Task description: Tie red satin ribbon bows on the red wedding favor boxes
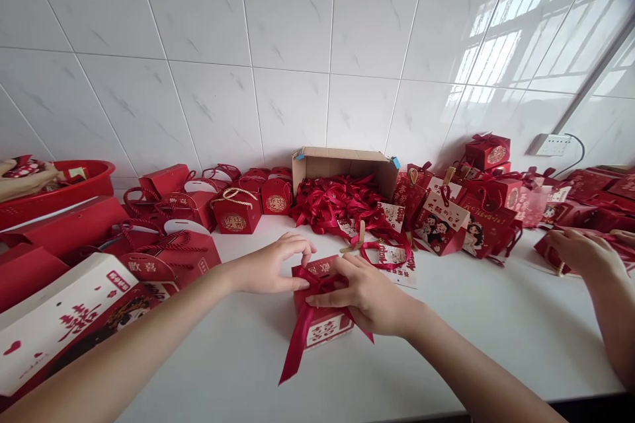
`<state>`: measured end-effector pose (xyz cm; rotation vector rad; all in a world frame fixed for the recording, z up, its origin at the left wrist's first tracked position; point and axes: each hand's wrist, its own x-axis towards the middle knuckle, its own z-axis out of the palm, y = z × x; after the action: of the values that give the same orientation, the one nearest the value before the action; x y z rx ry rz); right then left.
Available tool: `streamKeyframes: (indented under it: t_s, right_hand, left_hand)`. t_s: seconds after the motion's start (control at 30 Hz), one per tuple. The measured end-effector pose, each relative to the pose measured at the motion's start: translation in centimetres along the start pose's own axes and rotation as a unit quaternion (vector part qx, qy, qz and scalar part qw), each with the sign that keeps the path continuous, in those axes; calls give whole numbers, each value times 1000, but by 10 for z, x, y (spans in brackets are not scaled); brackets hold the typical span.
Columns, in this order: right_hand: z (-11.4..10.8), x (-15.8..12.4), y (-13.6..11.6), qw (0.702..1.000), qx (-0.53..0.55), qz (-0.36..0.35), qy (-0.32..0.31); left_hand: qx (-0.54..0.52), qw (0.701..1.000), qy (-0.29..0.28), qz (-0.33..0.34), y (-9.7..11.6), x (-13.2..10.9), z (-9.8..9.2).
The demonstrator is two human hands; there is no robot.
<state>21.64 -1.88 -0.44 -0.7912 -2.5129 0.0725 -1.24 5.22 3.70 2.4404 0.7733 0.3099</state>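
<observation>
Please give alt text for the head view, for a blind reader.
A left hand and a right hand grip the dark red ribbon on a small red paper gift box on a white table. Behind lies an open brown cardboard box of ribbons.

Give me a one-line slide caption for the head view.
Left hand and right hand pinch a dark red ribbon atop a small red gift box on a white counter.

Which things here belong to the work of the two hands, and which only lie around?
In use: left hand, right hand, small red box, dark red ribbon on it.
Lying about: cardboard carton, loose ribbons, red gift boxes, red basin, another person's hand.
</observation>
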Motion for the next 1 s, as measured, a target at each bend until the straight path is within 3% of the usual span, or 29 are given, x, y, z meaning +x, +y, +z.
streamKeyframes:
  t_s: [0.17, 0.47, 0.73, 1.0]
  right_hand:
    - [0, 0, 0, 1000, 1, 0, 0]
    - [0, -1, 1, 1000, -9, -2, 7]
    - [0, -1, 1, 1000, -9, -3, -1]
    - [-1, -1, 1, 1000, -6, 11, -5]
  left_hand:
    - [16, 1000, -26, 6, -1, 1, -1]
    - [53, 996, -58, -41, 12, 5, -7]
    - [67, 993, -90, -25, 21, 10, -13]
    - [-50, 998, -33, -20, 12, 8, -4]
